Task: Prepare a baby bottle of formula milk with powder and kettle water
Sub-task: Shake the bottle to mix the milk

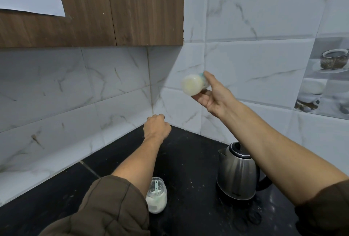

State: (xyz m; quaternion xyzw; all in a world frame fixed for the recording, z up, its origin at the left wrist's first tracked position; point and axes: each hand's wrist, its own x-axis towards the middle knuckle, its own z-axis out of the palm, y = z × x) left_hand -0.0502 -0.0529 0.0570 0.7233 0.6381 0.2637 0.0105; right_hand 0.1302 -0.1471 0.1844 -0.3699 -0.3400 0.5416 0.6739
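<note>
Two hands are up over the black counter (188, 150); the right hand (213, 99) is lifted high toward the far tiled wall, thumb and fingers clamped round the baby bottle (192, 84); the bottle lies roughly on its side in the air, base toward the camera, pale contents inside, outline blurred; judgement: this grip and tilt suit shaking to mix powder and water, so the task appears late. The left hand (156, 128) is curled into a fist near the far corner, clear of the counter; nothing shows in it. The powder jar (157, 196) stands near, just beside the left forearm, with a scoop (156, 185) upright inside and no lid visible. The steel kettle (236, 175) stands to the right, lid down, under the right forearm; risk noted: leakage if the bottle top is loose.
</note>
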